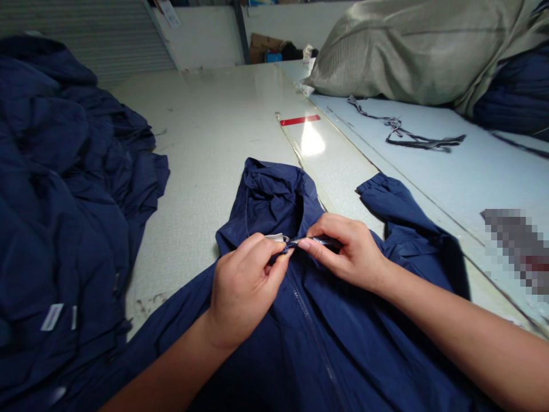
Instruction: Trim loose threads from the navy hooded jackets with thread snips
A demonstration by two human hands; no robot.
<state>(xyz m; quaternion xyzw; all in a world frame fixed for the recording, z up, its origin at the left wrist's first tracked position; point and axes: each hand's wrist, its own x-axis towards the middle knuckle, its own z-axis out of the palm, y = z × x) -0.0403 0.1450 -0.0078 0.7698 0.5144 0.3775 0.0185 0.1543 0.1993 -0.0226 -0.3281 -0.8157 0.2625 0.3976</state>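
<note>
A navy hooded jacket [257,332] lies spread in front of me, its hood [274,191] pointing away and its front zip [311,320] running down towards me. My left hand [249,286] pinches a bit of navy fabric at the neck between thumb and forefinger. A small pale tag [274,237] shows just above those fingertips. Closed at the same spot, my right hand [347,246] grips a slim dark tool [323,240] with a shiny part; its exact kind is mostly hidden by the fingers. The fingertips of both hands nearly meet over the neck opening.
A heap of navy garments [64,171] fills the left side of the pale table [206,126]. Dark cords [398,129] lie at right, near a large grey-green sack [398,51]. Red tape [300,120] marks the tabletop. A blurred-out object [514,246] lies at the right edge.
</note>
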